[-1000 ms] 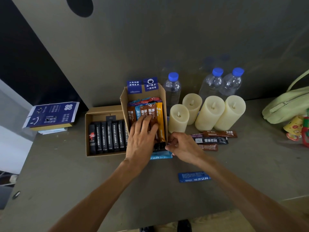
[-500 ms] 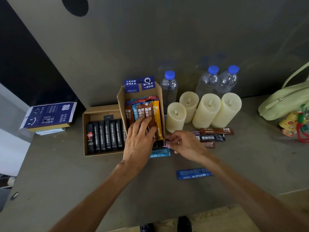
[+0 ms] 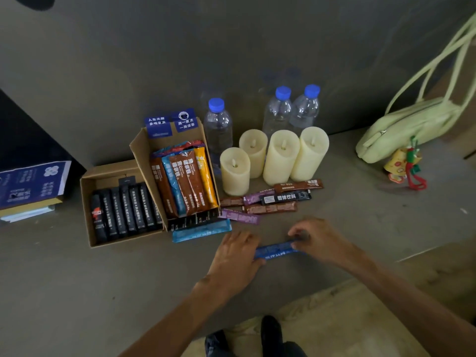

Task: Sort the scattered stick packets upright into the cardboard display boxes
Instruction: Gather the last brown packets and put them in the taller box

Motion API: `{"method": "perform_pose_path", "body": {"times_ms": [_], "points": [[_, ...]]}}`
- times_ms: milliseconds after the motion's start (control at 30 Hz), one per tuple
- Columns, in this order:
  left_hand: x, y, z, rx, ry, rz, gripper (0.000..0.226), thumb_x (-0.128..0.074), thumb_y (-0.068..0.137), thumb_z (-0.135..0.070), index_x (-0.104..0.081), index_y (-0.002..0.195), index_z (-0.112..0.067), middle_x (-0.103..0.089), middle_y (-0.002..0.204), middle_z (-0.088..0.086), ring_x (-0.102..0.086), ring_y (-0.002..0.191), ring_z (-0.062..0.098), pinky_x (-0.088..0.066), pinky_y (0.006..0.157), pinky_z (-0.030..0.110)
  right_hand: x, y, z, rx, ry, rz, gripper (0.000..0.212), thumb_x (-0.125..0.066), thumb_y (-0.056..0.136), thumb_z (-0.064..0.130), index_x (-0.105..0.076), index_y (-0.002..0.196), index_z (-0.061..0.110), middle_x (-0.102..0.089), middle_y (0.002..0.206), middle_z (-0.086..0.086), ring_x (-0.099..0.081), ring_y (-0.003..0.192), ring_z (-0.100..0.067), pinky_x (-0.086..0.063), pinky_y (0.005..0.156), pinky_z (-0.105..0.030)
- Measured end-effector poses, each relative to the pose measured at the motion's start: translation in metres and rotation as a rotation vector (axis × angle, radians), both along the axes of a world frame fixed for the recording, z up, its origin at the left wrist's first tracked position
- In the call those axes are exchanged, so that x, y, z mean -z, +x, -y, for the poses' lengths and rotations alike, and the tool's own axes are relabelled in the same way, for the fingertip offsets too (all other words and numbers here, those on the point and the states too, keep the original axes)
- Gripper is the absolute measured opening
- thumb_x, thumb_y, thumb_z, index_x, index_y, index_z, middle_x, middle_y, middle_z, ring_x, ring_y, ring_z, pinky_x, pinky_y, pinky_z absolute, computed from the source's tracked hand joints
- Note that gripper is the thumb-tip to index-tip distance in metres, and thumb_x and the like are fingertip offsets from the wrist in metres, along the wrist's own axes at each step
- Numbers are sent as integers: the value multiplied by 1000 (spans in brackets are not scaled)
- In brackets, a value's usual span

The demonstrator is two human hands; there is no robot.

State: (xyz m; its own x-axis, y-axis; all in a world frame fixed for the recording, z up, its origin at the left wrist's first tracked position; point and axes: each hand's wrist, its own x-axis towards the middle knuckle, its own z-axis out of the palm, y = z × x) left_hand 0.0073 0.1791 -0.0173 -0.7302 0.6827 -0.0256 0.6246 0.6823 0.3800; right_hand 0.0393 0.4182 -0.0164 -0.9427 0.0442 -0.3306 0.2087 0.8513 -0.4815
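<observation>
Both hands, the left hand and right hand, pinch opposite ends of a blue packet flat on the tabletop, likely lifting it toward the taller box at ten o'clock.

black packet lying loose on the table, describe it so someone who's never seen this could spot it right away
Find the four cream candles in front of the water bottles. Just in front of them lies a small heap of loose stick packets. The black packet lies flat in the middle of that heap, the only black one among brown and purple ones, with big white lettering.
</observation>
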Motion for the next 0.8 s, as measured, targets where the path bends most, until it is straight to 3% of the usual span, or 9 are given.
{"method": "perform_pose_path", "body": {"times_ms": [100,167,233,333,433,500,600,700,800], "points": [[7,6,-6,20,-40,22,28,-57,93,-35,-59,120,-27,-54,117,-6,-50,111,16,-35,100,29,3,8,-6,-78,22,67,47,-78,72,49,-68,114,30,-57,106,11,-56,98,-8,-48,91,-33],[9,7,-5,-3,-3,46,21,-55,94,-26,-61,114,-25,-57,112,-5,-54,106,17,-38,93,28,1,9,-6,-110,0,75,50,-81,71,49,-67,114,28,-57,105,13,-54,95,-4,-46,88,-28],[6,7,-3,-59,70,134,19,-54,97,-27,-61,114,-27,-58,111,-8,-54,103,12,-41,89,25,-5,10,-5,-100,-62,56,39,-85,73,36,-70,107,24,-61,93,17,-54,79,5,-45,79,-23],[-6,5,4,-124,215,264,14,-59,96,-29,-62,110,-31,-57,104,-15,-53,95,3,-46,86,26,-19,11,-5,-49,-189,80,15,-81,82,23,-68,89,29,-65,65,17,-58,58,4,-45,65,-21],[-20,3,12,-150,313,144,9,-66,91,-24,-65,98,-30,-56,95,-18,-53,89,2,-48,80,26,-36,9,0,-53,-271,24,19,-77,86,26,-63,87,39,-69,76,13,-61,64,3,-48,67,-22],[-28,0,15,-146,418,34,14,-71,86,-15,-68,94,-27,-57,94,-16,-55,89,3,-50,80,27,-49,7,10,-21,-409,60,9,-72,90,33,-67,96,35,-70,94,8,-65,68,-1,-50,69,-23],[-41,-9,21,-160,568,-118,19,-73,79,-6,-72,93,-21,-60,103,-11,-57,96,8,-51,82,29,-65,1,21,-23,-515,151,17,-65,95,33,-70,108,25,-71,99,7,-63,64,-7,-50,64,-21],[-52,-17,30,-225,598,-167,39,-80,76,-2,-71,107,-23,-54,123,-9,-51,115,6,-50,92,26,-70,-7,31,-79,-605,125,20,-68,93,18,-72,113,15,-71,89,11,-62,72,2,-46,62,-11],[-64,-18,37,-459,727,63,59,-75,83,-3,-53,129,-32,-51,129,-12,-53,119,2,-48,94,14,-65,-17,40,9,-669,10,16,-74,89,16,-73,105,19,-72,92,9,-65,77,0,-47,65,-14]]}}
